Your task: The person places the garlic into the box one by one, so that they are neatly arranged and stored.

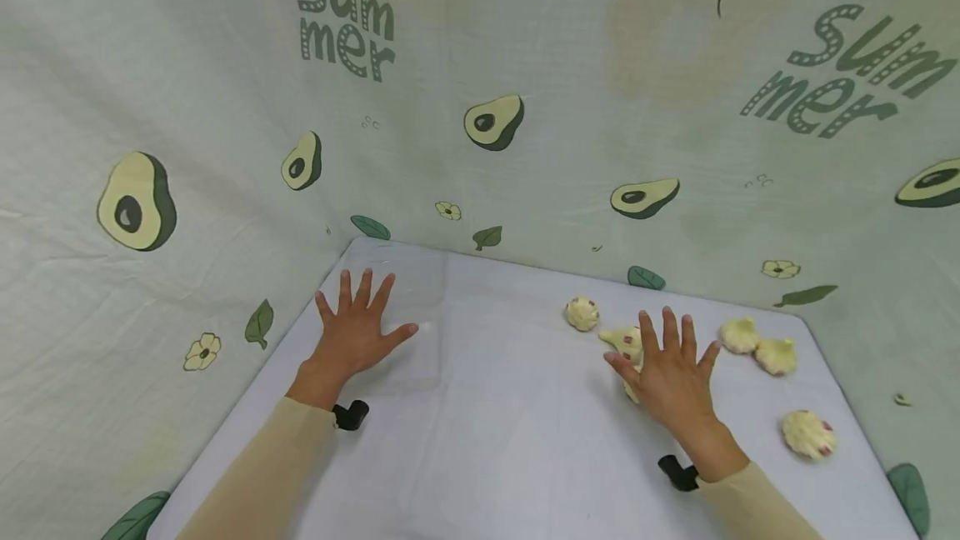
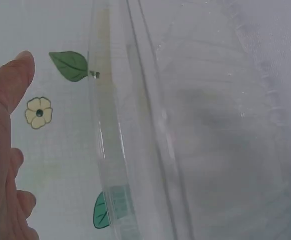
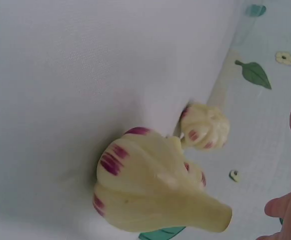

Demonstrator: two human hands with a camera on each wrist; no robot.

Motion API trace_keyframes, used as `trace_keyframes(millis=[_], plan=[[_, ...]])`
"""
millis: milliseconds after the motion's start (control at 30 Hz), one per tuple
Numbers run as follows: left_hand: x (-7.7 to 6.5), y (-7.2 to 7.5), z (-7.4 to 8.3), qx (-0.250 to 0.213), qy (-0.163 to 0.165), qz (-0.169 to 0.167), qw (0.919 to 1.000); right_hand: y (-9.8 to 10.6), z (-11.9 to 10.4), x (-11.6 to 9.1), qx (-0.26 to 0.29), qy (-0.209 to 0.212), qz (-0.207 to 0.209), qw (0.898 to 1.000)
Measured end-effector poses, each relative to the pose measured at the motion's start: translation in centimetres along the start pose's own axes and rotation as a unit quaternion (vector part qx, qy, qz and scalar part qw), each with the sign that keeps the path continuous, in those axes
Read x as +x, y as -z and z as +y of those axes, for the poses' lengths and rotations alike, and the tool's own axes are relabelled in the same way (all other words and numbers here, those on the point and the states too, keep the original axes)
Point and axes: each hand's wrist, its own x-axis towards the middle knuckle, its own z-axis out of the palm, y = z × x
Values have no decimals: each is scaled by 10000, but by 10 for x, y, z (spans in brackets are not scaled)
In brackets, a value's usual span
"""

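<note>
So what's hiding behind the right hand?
In the head view, two garlic bulbs peek out. The right hand covers the rest, but the right wrist view shows more.

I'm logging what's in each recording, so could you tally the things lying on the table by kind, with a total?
Garlic bulbs: 6, one mostly hidden by the right hand
Clear plastic container: 1, counting what look like two joined halves as one
Total: 7
</note>
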Motion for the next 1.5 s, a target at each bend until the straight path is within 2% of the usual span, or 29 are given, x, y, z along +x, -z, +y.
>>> trace_keyframes(millis=[167,300,367,467,600,733,833,1000,1167,1333,1500], plan=[[-7,3,-15,-175,87,156,9997,-5,-17,10,124,170,90,9997],[-22,2,-30,-328,275,248,9988,-14,-44,18,256,449,120,9986],[-34,-1,-37,-431,419,174,9980,-21,-62,19,339,648,169,9972],[-50,-9,-44,-687,617,-106,9957,-33,-90,18,393,972,219,9942],[-65,-25,-50,-1057,635,-358,9917,-51,-131,12,523,1361,-64,9893],[-69,-37,-47,-1095,361,-205,9931,-63,-167,4,709,1786,-523,9800],[-70,-42,-31,-936,160,-186,9953,-66,-180,-4,755,1991,-687,9746],[-72,-46,3,-877,1,-302,9957,-65,-172,-20,952,1805,-952,9743],[-65,-58,40,-1077,-291,-480,9926,-58,-136,-36,1085,1321,-1063,9795],[-52,-65,71,-1313,-580,-581,9879,-52,-103,-45,943,1100,-875,9856],[-41,-70,96,-1355,-832,-589,9855,-47,-78,-50,796,1015,-706,9891]])
